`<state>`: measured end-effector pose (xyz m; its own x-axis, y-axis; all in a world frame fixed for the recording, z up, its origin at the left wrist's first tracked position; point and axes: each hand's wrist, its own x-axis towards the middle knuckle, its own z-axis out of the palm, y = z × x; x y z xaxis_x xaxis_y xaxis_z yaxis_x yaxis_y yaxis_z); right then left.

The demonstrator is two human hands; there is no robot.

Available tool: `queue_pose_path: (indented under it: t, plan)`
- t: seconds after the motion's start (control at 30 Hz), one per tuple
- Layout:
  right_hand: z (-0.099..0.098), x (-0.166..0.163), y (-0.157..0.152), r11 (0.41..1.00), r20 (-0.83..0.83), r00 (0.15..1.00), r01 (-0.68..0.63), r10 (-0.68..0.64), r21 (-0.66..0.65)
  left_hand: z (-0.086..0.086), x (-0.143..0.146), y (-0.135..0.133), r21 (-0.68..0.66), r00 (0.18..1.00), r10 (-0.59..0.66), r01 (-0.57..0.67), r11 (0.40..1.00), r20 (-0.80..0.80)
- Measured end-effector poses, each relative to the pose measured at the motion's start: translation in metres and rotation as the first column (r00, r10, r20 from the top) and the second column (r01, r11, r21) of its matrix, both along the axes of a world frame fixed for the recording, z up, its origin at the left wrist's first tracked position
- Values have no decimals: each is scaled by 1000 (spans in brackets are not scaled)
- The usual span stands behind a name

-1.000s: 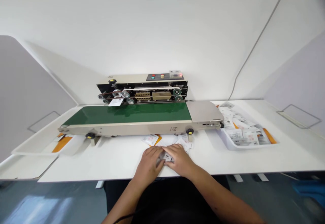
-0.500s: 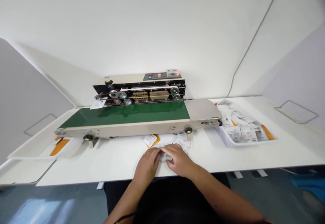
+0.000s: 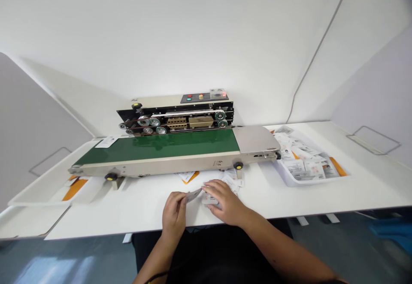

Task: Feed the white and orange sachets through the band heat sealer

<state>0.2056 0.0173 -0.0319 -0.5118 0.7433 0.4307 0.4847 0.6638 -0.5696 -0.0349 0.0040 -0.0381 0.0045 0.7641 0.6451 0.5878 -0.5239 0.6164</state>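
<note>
In the head view, my left hand pinches the edge of a small printed sachet, lifted at a tilt above the white table. Its other end reaches the fingertips of my right hand. Under that hand are other white sachets, partly hidden by the fingers, which are curled around them. More loose sachets lie just behind, beside a machine leg. Another white sachet with an orange piece sits partly beneath the conveyor's front edge.
A band sealing machine with a green conveyor belt stands across the table. One flat sachet rides at the belt's left end. A white bin full of sachets is at right; another bin is at left.
My left hand has drawn left, pulling a sachet away from those under my right hand, which stays nearly still. The sachet by the rollers has moved left along the belt.
</note>
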Motion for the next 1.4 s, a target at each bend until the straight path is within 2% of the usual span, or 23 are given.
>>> queue_pose_path:
  t: [0.1,0.2,0.37,0.43,0.53,0.63,0.73,0.8,0.87,0.93,0.97,1.03,1.07,1.13,1.17,1.23,1.4]
  plan:
    - [-1,1,-1,998,-49,997,-57,57,-4,-11,-8,-5,-85,991,-128,131,988,42]
    - [-2,1,-1,998,-113,992,-59,57,-17,-20,-11,-6,-197,972,-220,232,953,79]
    - [0,3,-2,990,-221,974,-73,45,-121,-16,-9,-6,-331,926,-366,376,866,94]
    - [1,4,-4,983,-263,965,-66,18,-173,-12,-6,-6,-366,924,-368,380,850,104]
    - [3,6,-4,976,-298,954,-46,-19,-211,-10,-2,-8,-403,948,-296,318,858,119]
    - [8,7,-2,957,-247,969,-57,-16,-284,-9,2,-9,-415,956,-262,293,861,131]
    - [24,13,4,910,-107,993,-93,55,-403,-5,4,-11,-431,940,-315,339,836,127]
    - [43,25,10,884,-25,989,-143,148,-446,-2,5,-11,-379,942,-323,333,863,91]
    - [66,43,21,850,-21,968,-230,251,-474,0,4,-11,-281,954,-295,298,912,53]
    - [90,67,37,794,-121,951,-304,284,-526,1,3,-10,-198,962,-270,270,942,28]
    - [102,79,48,764,-205,950,-312,237,-564,1,3,-10,-178,963,-269,267,947,17]
    - [121,100,73,755,-403,915,-272,11,-597,1,2,-9,-163,960,-279,275,948,-2]
    - [129,108,86,768,-498,857,-226,-136,-599,2,2,-9,-165,957,-291,285,944,-12]
    - [139,116,112,786,-636,658,-107,-403,-608,5,3,-9,-173,949,-314,305,937,-28]
    - [142,118,123,780,-667,562,-60,-489,-623,6,3,-9,-177,946,-322,311,934,-33]
    - [145,117,139,753,-675,457,-17,-579,-657,10,3,-10,-189,944,-328,315,930,-39]
    - [145,102,155,700,-630,484,-50,-607,-713,14,3,-11,-184,939,-337,320,930,-73]
